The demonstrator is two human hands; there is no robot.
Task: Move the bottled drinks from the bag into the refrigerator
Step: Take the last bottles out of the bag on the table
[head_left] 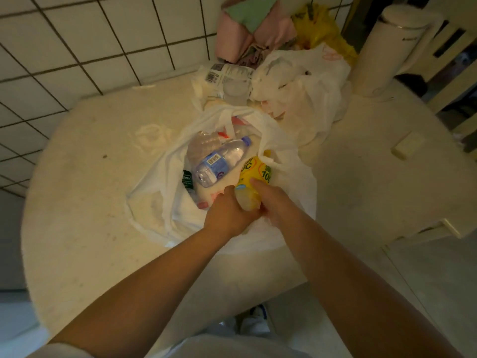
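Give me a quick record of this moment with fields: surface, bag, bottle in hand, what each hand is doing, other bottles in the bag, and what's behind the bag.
surface: round pale table beside a tiled wall
bag: white plastic bag, mouth open
bottle in hand: yellow-labelled bottle, at the bag's mouth
left hand: grips the bottle's lower end
right hand: holds the bottle's side
other bottles in bag: clear water bottle lying on its side, others partly hidden
behind bag: second white bag, white kettle
refrigerator: not in view
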